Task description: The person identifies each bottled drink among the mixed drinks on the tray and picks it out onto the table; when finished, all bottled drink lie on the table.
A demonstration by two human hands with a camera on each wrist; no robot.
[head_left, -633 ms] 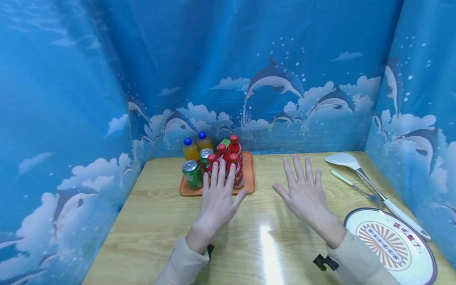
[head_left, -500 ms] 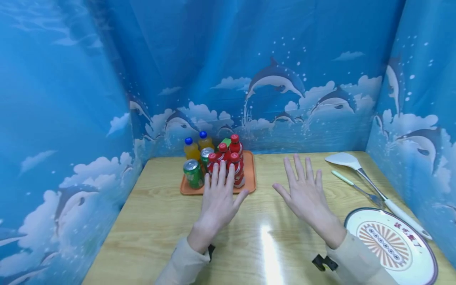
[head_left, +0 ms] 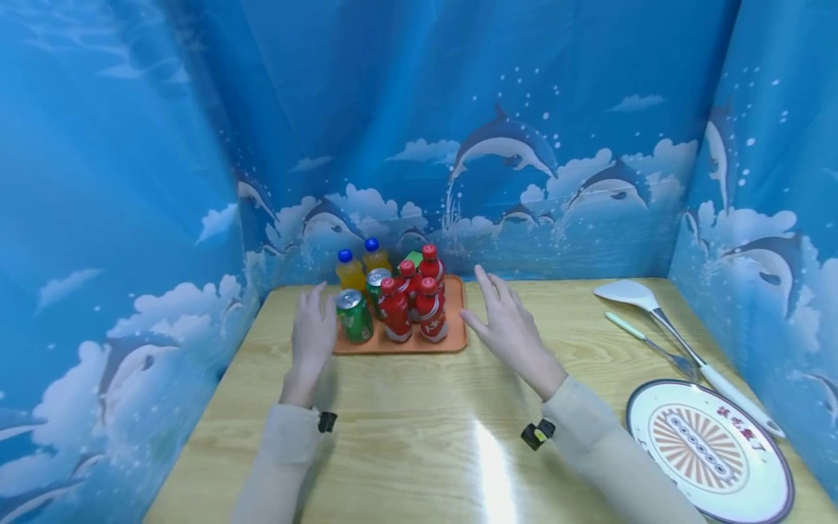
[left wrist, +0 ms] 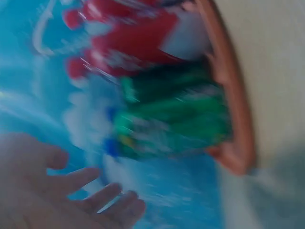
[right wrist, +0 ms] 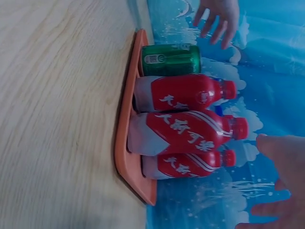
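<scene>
An orange tray (head_left: 457, 320) at the back of the table bears several red-capped cola bottles (head_left: 432, 313), two green soda cans (head_left: 356, 322) and two orange-drink bottles (head_left: 350, 274) with blue caps. My left hand (head_left: 313, 338) is at the tray's left end, close beside the front can, its fingers relaxed and holding nothing. Off the tray's right edge, my right hand (head_left: 513, 335) has its fingers extended and its thumb apart. In the right wrist view the cola bottles (right wrist: 178, 131) stand between both hands. The left wrist view is blurred, with the fingers (left wrist: 107, 195) spread near the can.
At the right lie a round patterned plate (head_left: 697, 444), a white-headed turner (head_left: 628, 293) and a fork (head_left: 628, 326) with a pale green handle. Blue dolphin-print curtains (head_left: 366, 131) enclose the table (head_left: 406, 422) at the back and sides.
The left hand has moved left from in front of the bottles to the tray's left end. The right hand has moved left towards the tray and turned its palm inward. The drinks stay put.
</scene>
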